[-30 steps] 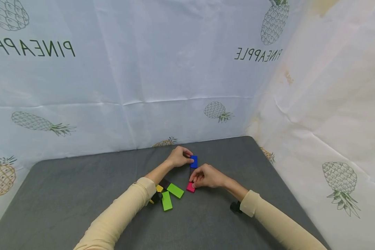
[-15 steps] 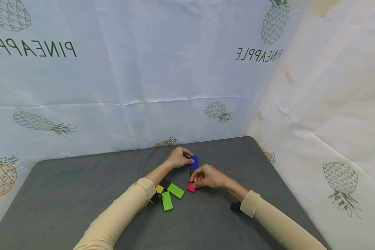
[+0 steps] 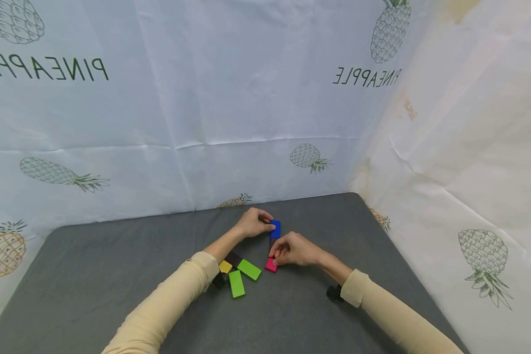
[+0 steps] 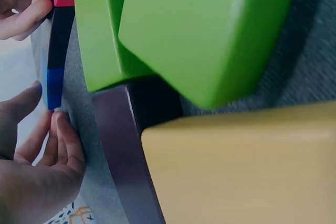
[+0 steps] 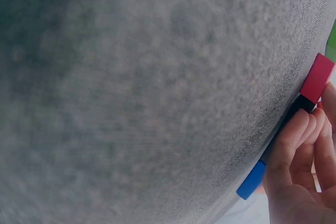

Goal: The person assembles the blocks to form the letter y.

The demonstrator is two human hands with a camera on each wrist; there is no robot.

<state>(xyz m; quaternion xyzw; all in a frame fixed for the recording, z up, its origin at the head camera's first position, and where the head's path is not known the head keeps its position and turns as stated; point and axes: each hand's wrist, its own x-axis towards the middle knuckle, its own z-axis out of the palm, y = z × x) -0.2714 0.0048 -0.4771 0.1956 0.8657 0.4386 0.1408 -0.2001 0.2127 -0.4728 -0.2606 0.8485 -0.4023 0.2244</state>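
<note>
Glossy blue rectangular block (image 3: 277, 229), and we have it at the far end of a short straight row on the table. Our left hand (image 3: 251, 223) is on it, thumb at the side edge, fingertips curled at the far end: a light pinch, by the look of it. Down at the near end, our right hand (image 3: 294, 249) pinches a glossy pinkish-red block (image 5: 317, 78) between thumb and bent fingers, fingertips right by the seam. Between the two sits a black rectangular block (image 4: 61, 38), its ends touching both neighbours.

Danger spots? Uneven pressure from the two ends, we reckon, could make the row buckle at a seam, and a fingertip caught on an edge while letting go could twist an end block out of line.

Out beside our left forearm lies the loose group: two bright green rectangular blocks (image 3: 250, 270), a dark purplish-brown block (image 3: 233, 259) and a yellow block (image 3: 225, 266). That cream sleeve (image 3: 172, 300) passes close, so a careless withdrawal might scatter them. Beneath everything, dark grey tabletop (image 3: 318, 314); beyond, white pineapple-print cloth (image 3: 248, 98).
</note>
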